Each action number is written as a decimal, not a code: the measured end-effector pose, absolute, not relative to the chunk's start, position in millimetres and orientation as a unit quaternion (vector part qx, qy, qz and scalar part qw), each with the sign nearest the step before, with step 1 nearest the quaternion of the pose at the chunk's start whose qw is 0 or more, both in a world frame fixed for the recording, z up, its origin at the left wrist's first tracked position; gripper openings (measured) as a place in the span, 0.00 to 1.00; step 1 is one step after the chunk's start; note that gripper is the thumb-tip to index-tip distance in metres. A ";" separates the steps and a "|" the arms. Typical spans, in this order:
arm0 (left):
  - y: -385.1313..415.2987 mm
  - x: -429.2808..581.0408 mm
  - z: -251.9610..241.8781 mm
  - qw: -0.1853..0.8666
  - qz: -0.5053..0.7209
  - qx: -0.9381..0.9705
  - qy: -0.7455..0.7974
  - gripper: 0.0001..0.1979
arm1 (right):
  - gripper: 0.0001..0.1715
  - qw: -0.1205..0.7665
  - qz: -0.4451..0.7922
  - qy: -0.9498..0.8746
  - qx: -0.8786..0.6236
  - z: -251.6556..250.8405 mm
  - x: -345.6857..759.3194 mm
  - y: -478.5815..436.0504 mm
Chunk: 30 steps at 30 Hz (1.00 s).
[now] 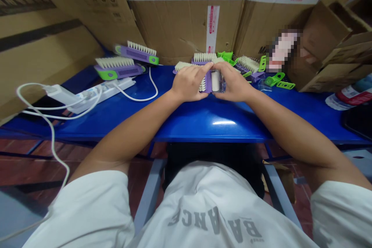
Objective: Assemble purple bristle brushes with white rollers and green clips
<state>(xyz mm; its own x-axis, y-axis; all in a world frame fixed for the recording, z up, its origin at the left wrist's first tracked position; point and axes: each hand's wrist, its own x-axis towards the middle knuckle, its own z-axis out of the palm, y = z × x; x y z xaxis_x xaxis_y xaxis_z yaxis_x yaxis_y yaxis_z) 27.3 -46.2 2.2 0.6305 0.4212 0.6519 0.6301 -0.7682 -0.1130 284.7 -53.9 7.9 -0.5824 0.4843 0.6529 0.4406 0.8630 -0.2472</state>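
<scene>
Between my hands, low over the near-middle of the table, is a purple brush (208,84) with white bristles. My left hand (187,82) is closed around its bristle side, hiding part of it. My right hand (234,83) grips a clear plastic part (222,86) at the brush's right end. A white cylinder (215,80) shows inside or against that part. Both thumbs and fingertips nearly meet around it. Just behind my hands lie another purple brush (204,57) and a loose green plastic part (226,57).
Two purple-and-green brushes (116,66) lie at left behind a white power strip (107,88) with cables. More brushes (249,65), green clips (275,79) and a clear piece (264,85) lie at right. Cardboard boxes (186,19) line the back; a bottle (348,97) lies far right.
</scene>
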 end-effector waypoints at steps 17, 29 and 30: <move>-46.0 27.3 2.6 0.176 -0.308 -0.889 -0.289 0.48 | 0.53 0.390 0.018 -0.892 -0.229 1.8 285.8 -48.6; -46.3 26.7 1.1 0.168 -0.309 -0.892 -0.284 0.49 | 0.52 0.378 0.029 -0.889 -0.258 1.3 284.9 -51.9; -46.4 26.6 1.0 0.166 -0.308 -0.892 -0.287 0.49 | 0.52 0.380 0.029 -0.888 -0.257 1.1 284.9 -51.6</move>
<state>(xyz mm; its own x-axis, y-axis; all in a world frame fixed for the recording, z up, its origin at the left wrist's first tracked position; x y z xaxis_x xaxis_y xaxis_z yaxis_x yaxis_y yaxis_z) 26.6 -46.4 1.0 0.6462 0.4088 0.6445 0.6136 -0.7804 -0.1202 284.9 -51.6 1.1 -0.5796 0.4778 0.6602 0.4337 0.8667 -0.2465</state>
